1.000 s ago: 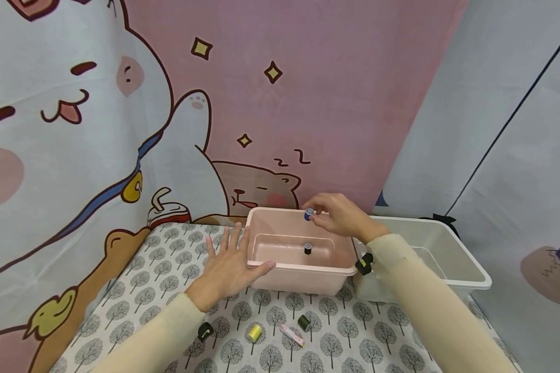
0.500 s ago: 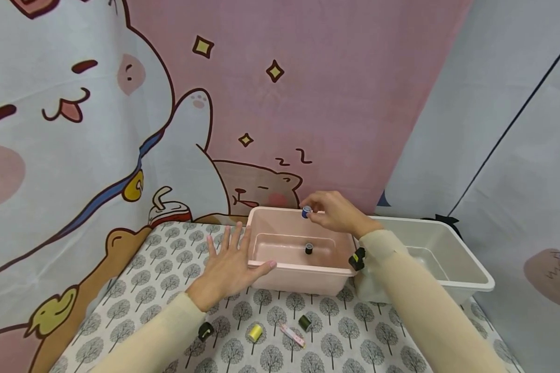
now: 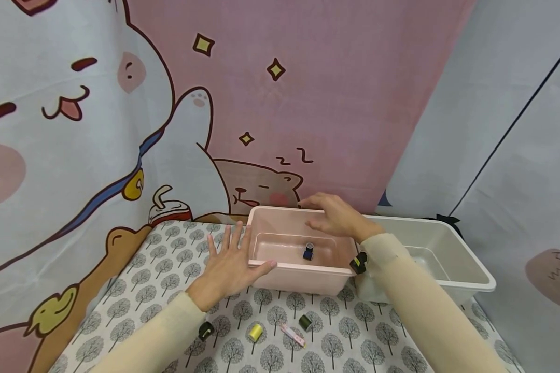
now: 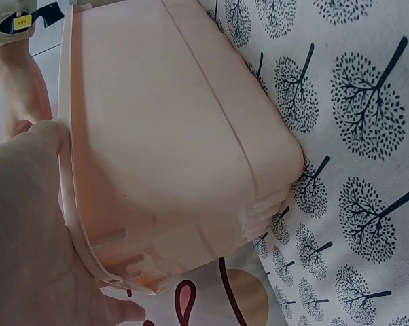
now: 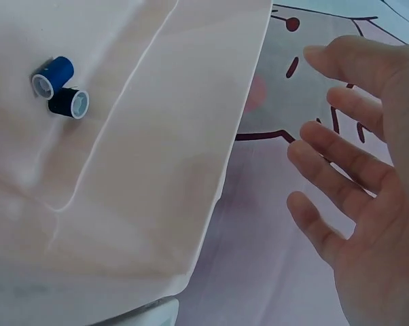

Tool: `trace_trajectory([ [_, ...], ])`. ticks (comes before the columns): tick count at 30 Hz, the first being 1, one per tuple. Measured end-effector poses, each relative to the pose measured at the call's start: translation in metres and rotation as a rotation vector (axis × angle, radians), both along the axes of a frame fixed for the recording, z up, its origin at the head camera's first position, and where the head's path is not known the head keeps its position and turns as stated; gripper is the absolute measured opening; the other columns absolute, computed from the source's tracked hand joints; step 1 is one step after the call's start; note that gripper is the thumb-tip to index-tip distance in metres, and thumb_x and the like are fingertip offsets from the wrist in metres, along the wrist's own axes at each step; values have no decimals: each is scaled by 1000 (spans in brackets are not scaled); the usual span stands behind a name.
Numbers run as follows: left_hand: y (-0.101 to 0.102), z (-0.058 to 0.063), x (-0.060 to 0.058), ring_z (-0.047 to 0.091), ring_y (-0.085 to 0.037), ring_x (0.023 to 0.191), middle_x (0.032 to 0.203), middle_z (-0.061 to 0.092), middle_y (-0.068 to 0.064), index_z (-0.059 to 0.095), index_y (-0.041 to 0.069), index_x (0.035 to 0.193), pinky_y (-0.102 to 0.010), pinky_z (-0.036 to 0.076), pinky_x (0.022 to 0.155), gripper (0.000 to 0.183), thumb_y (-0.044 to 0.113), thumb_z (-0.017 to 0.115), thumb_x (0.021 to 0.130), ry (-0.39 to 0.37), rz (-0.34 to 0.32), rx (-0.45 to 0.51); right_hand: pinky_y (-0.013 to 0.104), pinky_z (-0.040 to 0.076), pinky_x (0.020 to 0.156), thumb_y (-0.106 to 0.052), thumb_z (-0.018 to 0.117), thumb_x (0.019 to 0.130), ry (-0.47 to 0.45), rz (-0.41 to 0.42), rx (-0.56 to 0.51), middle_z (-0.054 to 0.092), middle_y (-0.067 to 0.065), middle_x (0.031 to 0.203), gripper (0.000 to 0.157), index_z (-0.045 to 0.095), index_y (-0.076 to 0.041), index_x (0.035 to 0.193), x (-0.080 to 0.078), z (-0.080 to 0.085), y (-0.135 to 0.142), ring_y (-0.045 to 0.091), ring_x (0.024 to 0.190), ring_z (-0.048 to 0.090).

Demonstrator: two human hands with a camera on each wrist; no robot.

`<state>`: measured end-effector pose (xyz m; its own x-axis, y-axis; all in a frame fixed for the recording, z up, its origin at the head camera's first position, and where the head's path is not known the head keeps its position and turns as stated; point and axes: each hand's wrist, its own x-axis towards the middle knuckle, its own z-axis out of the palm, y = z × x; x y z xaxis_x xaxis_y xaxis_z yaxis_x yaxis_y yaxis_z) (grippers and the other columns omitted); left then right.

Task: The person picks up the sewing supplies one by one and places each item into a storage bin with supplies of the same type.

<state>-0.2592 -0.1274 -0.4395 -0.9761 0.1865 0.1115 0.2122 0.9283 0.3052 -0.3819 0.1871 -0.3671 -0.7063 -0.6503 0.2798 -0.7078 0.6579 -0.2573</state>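
Observation:
Inside the pink plastic bin (image 3: 284,282) lie two spools of thread, seen best in the right wrist view: a blue spool (image 5: 58,73) and a black spool (image 5: 65,103), close against each other. My right hand (image 3: 338,217) hovers above the bin's back right part, fingers spread and holding nothing. At the bin's left front corner my left hand (image 3: 226,269) rests on the rim with fingers stretched out. On the cloth in front of the bin lie a yellow spool (image 3: 255,332), a dark green spool (image 3: 305,323) and a slim pink-and-white stick-like item (image 3: 292,335).
A light grey bin (image 3: 448,254) stands directly right of the pink one, partly behind my right forearm. Tree-patterned cloth (image 3: 163,290) covers the table. A printed curtain (image 3: 345,103) hangs close behind both bins.
The blue spool has left my right fingers and dropped into the pink bin beside the black one. My right fingers have opened. My left hand has stayed on the rim.

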Motion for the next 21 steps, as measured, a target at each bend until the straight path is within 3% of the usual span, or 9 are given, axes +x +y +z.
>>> trace_trajectory([
  [14, 1, 0, -1, 2, -51, 183, 196, 5, -21, 16, 8, 188, -89, -6, 138, 126, 95, 50, 103, 2, 1, -12, 67, 55, 128, -23, 87, 104, -10, -22, -5, 74, 15, 155, 56, 73, -13, 157, 23, 2, 7, 43, 147, 70],
  [21, 1, -1, -1, 0, -50, 183, 196, 3, -20, 14, 9, 188, -89, -7, 138, 128, 98, 47, 102, -8, 1, -11, 64, 56, 128, -25, 87, 105, 24, 10, 1, 75, 13, 154, 53, 74, -12, 155, 33, 2, 10, 39, 148, 69],
])
